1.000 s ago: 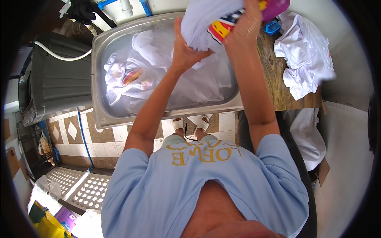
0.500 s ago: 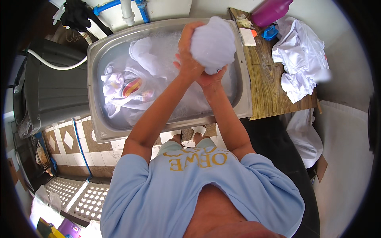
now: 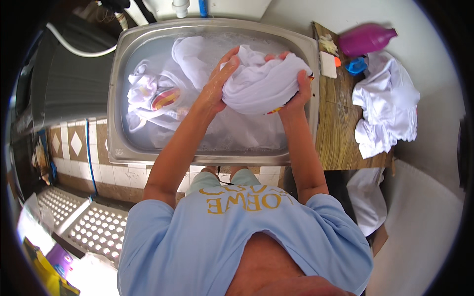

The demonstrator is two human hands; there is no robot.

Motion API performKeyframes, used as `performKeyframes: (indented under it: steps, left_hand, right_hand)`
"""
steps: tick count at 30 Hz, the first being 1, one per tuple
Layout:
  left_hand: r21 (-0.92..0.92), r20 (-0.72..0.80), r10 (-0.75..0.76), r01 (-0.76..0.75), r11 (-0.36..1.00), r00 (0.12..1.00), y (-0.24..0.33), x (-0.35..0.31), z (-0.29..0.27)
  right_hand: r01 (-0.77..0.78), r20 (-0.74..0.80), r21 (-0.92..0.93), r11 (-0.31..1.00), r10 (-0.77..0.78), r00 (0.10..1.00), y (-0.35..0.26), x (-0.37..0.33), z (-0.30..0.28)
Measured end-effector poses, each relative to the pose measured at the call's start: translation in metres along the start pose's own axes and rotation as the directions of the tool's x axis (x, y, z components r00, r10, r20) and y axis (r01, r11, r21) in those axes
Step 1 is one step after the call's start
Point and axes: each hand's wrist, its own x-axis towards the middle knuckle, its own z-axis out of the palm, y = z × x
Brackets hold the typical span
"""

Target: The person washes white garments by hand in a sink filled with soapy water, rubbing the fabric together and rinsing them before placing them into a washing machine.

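Between both hands I hold a bundled wet white garment (image 3: 261, 86) over the right half of the metal sink (image 3: 207, 160). Red, yellow and black edging shows along the bundle's lower right. My left hand (image 3: 218, 84) presses its left side, fingers curled against the cloth. At the opposite side, my right hand (image 3: 298, 93) grips the bundle, thumb on top and fingertips just showing at its far edge. More white clothes (image 3: 148, 96) lie soaking in cloudy water at the sink's left, one bearing a red and yellow print.
Right of the sink, a wooden board (image 3: 340, 128) carries a pile of white clothes (image 3: 387, 103), a purple bottle (image 3: 365, 40), a blue plastic piece (image 3: 356, 65) and a white block (image 3: 328, 65). A dark grey tub (image 3: 74, 93) stands on the left, with a white hose (image 3: 81, 52) over it.
The garment bundle has come down and nearer, from a round ball to a wider, looser fold. My hands have moved apart to its two sides. The view has shifted slightly.
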Motion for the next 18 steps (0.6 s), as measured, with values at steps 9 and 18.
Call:
performKeyframes:
  steps: [9,18]
  left_hand:
    - [0.703,-0.001,0.413,-0.293,0.648,0.911,-0.001,0.016,0.022]
    - [0.841,0.540,0.480,-0.419,-0.343,0.692,-0.018,0.000,0.080]
  right_hand:
    - [-0.319,-0.263,0.172,0.932,0.356,0.897,0.016,0.020,-0.036]
    - [-0.694,0.031,-0.111,0.711,0.700,0.713,0.009,0.054,-0.046]
